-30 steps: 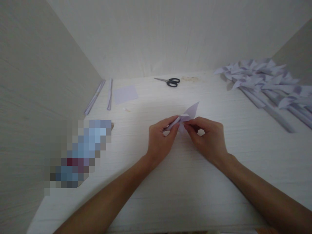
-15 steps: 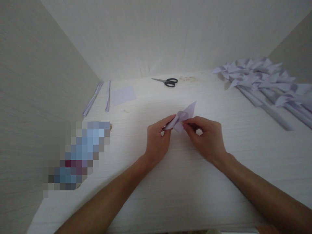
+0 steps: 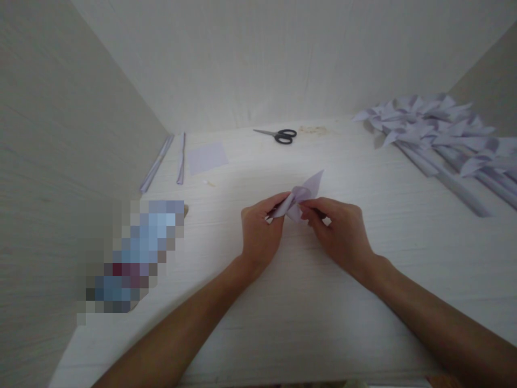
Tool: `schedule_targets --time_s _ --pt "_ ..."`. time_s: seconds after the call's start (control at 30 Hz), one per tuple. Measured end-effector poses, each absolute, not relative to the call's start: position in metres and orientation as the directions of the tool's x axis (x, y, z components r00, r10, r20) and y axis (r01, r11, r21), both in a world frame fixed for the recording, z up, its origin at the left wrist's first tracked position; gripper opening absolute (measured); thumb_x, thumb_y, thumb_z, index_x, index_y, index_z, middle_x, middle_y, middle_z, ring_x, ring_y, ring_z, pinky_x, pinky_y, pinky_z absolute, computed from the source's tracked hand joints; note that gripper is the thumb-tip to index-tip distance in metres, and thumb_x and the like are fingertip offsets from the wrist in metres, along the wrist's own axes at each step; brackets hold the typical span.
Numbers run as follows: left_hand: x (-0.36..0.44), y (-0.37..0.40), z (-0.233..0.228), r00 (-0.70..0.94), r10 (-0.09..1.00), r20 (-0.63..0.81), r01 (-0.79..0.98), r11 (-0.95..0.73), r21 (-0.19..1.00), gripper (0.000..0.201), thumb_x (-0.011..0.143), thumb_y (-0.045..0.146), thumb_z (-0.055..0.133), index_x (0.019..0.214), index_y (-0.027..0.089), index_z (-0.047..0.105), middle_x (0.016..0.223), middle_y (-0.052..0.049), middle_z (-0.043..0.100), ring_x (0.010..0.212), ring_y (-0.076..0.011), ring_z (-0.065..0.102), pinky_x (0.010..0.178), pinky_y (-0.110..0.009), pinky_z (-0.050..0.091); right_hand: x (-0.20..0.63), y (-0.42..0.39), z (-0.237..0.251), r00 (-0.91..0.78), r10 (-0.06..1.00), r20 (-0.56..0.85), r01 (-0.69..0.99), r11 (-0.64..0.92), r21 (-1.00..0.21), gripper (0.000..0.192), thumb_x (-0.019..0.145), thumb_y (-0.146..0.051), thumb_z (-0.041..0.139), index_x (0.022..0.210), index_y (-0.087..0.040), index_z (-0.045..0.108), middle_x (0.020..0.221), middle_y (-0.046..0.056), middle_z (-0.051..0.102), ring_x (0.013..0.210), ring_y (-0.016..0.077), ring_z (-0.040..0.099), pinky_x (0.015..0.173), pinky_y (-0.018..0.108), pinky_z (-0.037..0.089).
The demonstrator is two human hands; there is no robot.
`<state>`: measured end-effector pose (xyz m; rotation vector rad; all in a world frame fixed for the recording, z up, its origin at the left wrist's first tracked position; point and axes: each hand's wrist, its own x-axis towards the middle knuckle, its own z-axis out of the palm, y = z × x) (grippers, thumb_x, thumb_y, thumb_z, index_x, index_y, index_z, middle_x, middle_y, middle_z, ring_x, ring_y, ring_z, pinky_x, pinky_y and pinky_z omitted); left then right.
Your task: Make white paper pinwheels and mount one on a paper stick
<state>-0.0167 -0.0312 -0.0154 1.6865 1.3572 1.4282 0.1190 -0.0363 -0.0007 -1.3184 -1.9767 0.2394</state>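
Above the middle of the white table, a pale lilac paper pinwheel is held between both hands, its points curled in toward the centre. My left hand is closed on its left side, thumb and fingers pinching the paper. From the right, the fingertips of my right hand press together at the pinwheel's centre. Whether they also pinch something small there cannot be made out. One flat paper point sticks up toward the back.
Black-handled scissors lie at the back of the table. Left of them are a square paper sheet and two rolled paper sticks. Several finished pinwheels on paper sticks are piled at right. A blurred-out object lies at left.
The right hand's fingertips have shifted slightly left, in against the pinwheel's centre. The left hand keeps its hold. The whole view has shifted a little.
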Motion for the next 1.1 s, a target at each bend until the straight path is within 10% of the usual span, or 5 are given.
schedule_targets --time_s 1.1 --pt "-0.0177 -0.0321 -0.0149 -0.006 0.912 0.411 0.395 -0.376 0.838 0.025 0.07 0.011 0.054 0.089 0.021 0.066 0.084 0.0 0.069 0.072 -0.0123 0.063 0.068 -0.022 0.05 0.1212 -0.0344 -0.0042 -0.228 0.836 0.499 0.736 0.484 -0.474 0.013 0.076 -0.015 0.052 0.075 -0.015 0.065 0.067 0.003 0.065 0.057 0.0123 0.057 0.054 0.022 0.042"
